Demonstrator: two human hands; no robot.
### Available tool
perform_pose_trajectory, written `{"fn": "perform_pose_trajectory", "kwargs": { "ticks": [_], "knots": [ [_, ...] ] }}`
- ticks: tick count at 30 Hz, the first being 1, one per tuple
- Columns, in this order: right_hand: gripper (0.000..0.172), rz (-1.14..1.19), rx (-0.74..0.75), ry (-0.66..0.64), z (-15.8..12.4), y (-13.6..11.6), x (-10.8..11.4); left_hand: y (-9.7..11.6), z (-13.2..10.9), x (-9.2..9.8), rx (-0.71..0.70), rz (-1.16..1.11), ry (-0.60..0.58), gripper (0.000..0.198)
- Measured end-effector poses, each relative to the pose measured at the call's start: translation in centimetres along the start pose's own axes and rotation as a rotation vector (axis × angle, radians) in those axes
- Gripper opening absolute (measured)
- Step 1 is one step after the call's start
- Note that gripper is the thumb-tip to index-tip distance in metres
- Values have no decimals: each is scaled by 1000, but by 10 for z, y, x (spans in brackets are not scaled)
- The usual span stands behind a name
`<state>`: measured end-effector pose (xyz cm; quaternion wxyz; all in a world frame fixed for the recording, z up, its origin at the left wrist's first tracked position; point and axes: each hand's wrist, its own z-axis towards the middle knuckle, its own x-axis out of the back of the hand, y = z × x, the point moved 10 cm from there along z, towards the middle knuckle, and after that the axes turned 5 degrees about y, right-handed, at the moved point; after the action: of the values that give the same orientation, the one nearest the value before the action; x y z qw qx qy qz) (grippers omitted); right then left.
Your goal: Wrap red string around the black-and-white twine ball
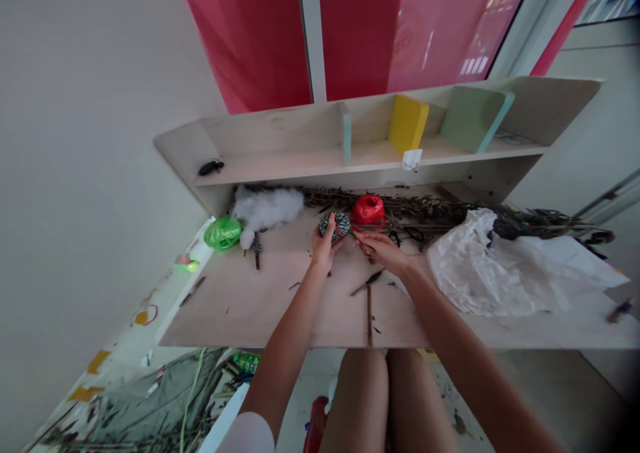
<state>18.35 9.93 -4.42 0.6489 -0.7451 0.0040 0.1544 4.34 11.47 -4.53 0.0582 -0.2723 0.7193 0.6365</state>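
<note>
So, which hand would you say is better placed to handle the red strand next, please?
Probably the right hand: its fingertips already seem to pinch the red strand, while the left hand is occupied holding the patterned ball.

On the desk (240,306), the twine roll (368,211) sits between stuffing (273,208) and bag (467,266).

- A rounded dark-and-white bundle (343,222) is held, its face crossed by red.
- A thin red strand (355,229) is pinched beside it.
- A glossy red roll (369,211) is placed just beyond.
</note>
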Motion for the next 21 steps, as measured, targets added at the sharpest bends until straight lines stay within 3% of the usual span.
{"fn": "perform_pose_trajectory", "kwargs": {
  "ticks": [7, 16, 21],
  "knots": [
    [39, 7, 0, 1, 3, 5, 2, -15, 0, -5, 207, -126, -66, 45],
    [39, 51, -58, 27, 4, 8, 5, -17, -11, -14, 357, -228, -144, 43],
    [35, 90, -58, 34, 4, 8, 7, -15, -18, -19, 439, -274, -195, 56]
  ]
}}
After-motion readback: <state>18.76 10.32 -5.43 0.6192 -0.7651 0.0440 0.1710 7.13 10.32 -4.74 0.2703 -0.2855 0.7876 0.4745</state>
